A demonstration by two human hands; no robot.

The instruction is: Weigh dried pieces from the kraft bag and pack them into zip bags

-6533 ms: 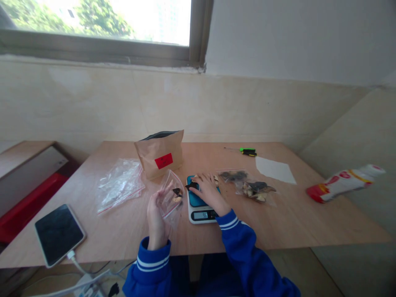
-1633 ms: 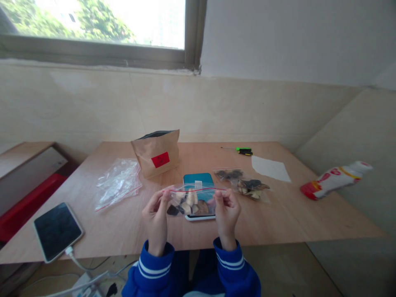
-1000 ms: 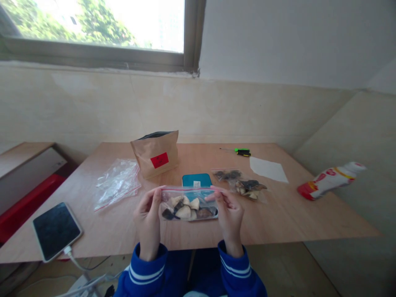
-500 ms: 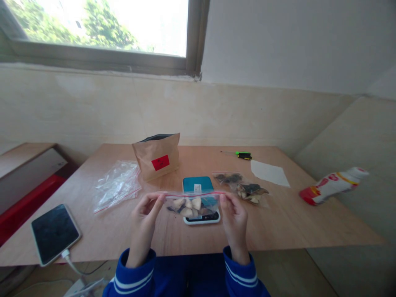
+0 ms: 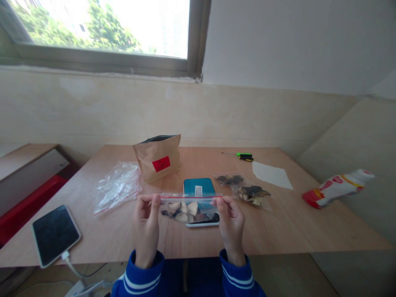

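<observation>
Between my hands a clear zip-lock bag [image 5: 187, 210] is stretched out, its red seal strip running along the top. Pale and dark dried pieces lie inside it. My left hand [image 5: 147, 220] pinches the left top corner between thumb and fingers. At the right top corner my right hand [image 5: 230, 222] pinches in the same way. Behind and partly below the bag is a small kitchen scale [image 5: 198, 186] with a teal top and white edge, partly hidden by the bag. Two more filled zip-lock bags, one with dark pieces [image 5: 230, 180] and one with mixed pieces [image 5: 253, 194], lie right of the scale.
A brown paper pouch [image 5: 161, 159] with a red label stands open at the back. A pile of clear bags [image 5: 119, 185] and a plugged-in tablet [image 5: 56, 235] are on the left. Screwdrivers [image 5: 244, 156], white paper [image 5: 272, 175] and a bottle [image 5: 337, 187] are on the right.
My left hand has shifted slightly right and my right hand slightly left. The bag now hangs a little lower and further left, covering more of the scale's front.
</observation>
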